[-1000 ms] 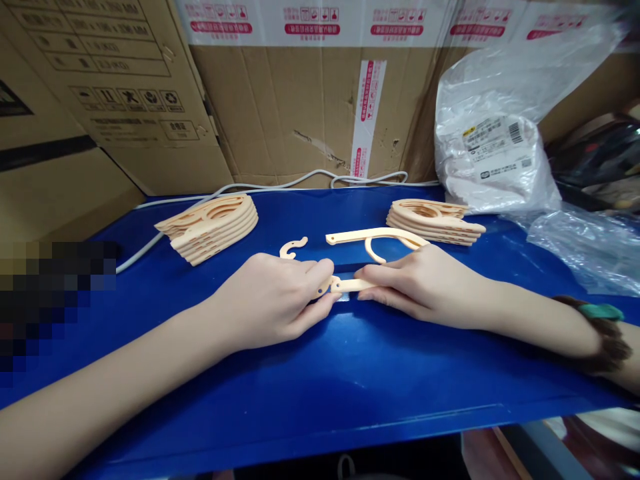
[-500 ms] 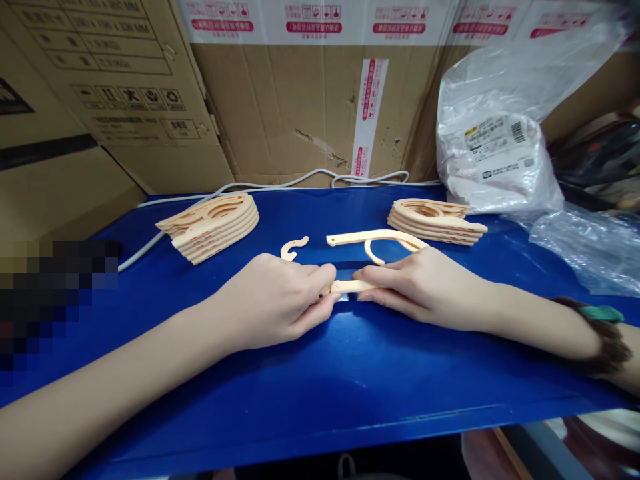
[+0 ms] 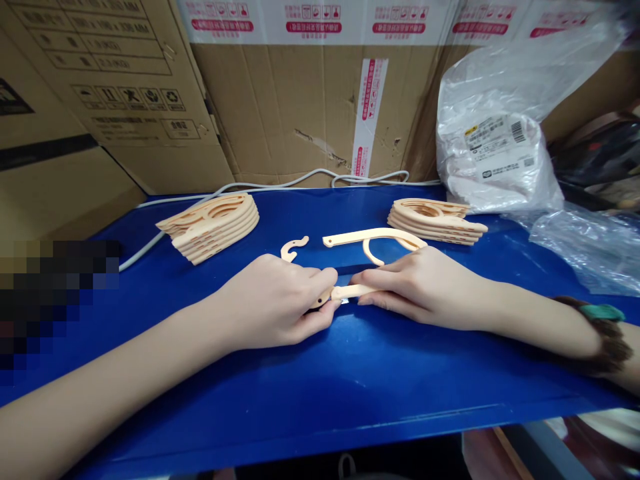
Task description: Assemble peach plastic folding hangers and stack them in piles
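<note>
Pale peach plastic parts of a folding clothes hanger are in my hands above the blue table. My left hand point(image 3: 285, 300) is closed round the hanger's hook piece point(image 3: 289, 249), whose curved tip sticks out beyond the knuckles. A dark hole shows in its lower end between thumb and fingers. My right hand point(image 3: 417, 287) grips a hanger arm point(image 3: 350, 291), its narrow end meeting the hook piece at my left fingertips. Whether the two are joined I cannot tell. Another part of the arm point(image 3: 363, 236), with a holed end and a curved inner strip, extends above my right hand.
On the blue table point(image 3: 300, 407), stacked hanger parts stand at the back left point(image 3: 215, 227) and back right point(image 3: 433, 220). A white cable point(image 3: 280, 184) runs along the back, before cardboard boxes point(image 3: 310, 107). Clear plastic bags point(image 3: 495, 153) lie at the right.
The hanger arm in my right hand has tilted slightly and its upper holed end has shifted a little left. More of the hook piece's lower end shows at my left fingertips.
</note>
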Available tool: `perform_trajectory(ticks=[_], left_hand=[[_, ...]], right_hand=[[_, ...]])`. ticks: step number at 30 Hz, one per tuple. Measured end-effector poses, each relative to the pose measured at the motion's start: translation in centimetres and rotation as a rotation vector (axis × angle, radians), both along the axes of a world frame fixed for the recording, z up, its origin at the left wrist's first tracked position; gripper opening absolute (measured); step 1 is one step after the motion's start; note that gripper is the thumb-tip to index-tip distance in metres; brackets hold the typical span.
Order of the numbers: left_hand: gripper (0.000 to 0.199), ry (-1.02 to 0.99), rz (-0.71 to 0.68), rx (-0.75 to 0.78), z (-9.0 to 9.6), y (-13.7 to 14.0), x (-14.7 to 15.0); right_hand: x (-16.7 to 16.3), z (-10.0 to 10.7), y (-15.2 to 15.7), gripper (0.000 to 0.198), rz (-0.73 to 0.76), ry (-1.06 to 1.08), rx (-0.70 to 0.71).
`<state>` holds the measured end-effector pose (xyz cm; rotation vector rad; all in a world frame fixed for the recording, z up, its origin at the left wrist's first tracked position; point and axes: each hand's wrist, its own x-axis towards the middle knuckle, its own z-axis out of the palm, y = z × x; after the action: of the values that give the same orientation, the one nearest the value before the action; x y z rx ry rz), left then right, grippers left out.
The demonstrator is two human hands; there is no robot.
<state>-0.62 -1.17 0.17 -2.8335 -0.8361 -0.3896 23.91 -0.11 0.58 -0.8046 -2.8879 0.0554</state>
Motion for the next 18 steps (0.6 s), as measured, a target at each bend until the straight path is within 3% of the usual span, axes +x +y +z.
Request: perform_trajectory(ticks=[5, 9, 18], left_hand=[[0.029, 0.044, -0.004, 0.027, 0.0, 0.0, 0.0], [0.032, 0.084, 0.022, 0.071, 0.4, 0.0, 0.1], [0.037, 0.094, 0.209, 0.120, 1.1, 0.3, 0.0]], right_hand=[[0.1, -0.1, 0.1, 0.032, 0.018, 0.014, 0.014], [0.2, -0.1, 0.4, 0.034, 0.027, 0.055, 0.111], [0.4, 0.7, 0.9, 0.030, -0.080, 0.250, 0.345]])
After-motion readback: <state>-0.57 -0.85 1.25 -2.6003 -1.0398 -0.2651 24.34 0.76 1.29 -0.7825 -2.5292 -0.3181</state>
